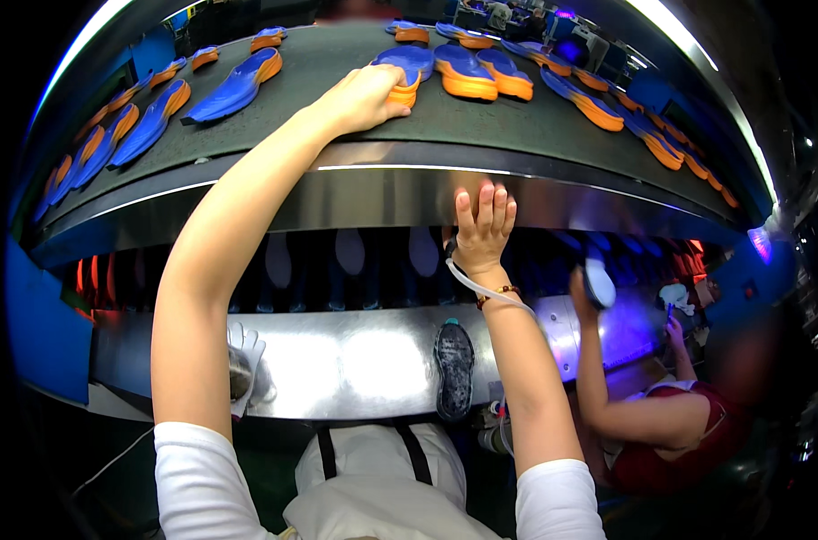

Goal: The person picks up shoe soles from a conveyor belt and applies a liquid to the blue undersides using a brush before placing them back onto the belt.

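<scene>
My left hand reaches up to the dark green belt and is closed round the near end of a blue and orange shoe sole. Part of that sole is hidden by my fingers. Just to its right stand two more soles, one a blue sole with an orange side. Lower down, my right hand is raised in front of the belt's metal edge, fingers stretched and nothing held. Whether its fingertips touch the metal I cannot tell. A pale strap and a beaded bracelet circle that wrist.
Further blue and orange soles lie along the belt. Below, a black shoe sole and a white glove lie on the metal ledge. Pale soles line the dark opening. At right, a co-worker's hand holds a white-bottomed sole.
</scene>
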Available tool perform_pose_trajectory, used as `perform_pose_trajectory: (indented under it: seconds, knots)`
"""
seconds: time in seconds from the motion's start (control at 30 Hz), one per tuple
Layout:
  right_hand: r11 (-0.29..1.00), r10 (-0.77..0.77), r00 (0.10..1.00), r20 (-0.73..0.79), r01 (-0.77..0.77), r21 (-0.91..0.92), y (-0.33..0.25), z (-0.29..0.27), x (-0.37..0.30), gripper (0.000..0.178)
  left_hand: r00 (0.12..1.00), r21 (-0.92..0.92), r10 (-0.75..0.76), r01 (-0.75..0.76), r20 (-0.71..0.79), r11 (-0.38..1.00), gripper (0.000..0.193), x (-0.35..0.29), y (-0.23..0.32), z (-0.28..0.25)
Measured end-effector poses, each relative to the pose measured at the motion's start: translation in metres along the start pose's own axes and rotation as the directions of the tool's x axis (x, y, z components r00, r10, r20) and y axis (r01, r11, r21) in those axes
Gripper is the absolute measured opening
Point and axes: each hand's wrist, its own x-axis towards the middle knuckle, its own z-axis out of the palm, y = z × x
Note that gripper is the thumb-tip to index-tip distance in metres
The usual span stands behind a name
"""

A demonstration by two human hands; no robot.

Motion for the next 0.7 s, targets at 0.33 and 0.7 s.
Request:
perform_pose_trajectory:
  seconds: [0.33,0.7]
  knots:
    - [0.948,0.152,0.896,0.418,-0.251,0.194,-0.015,-0.056,0.020,0.070,0.974,-0.082,-0.048,0.030,-0.221,0.996,0.025,-0.077,0.073,-0.055]
    - [0.023,0.436,0.192,0.879,-0.979,0.203,-0.050,-0.191,-0.039,0.023,0.853,-0.878,-0.281,0.342,0.440,-0.336,0.070,-0.213,0.109,-0.008]
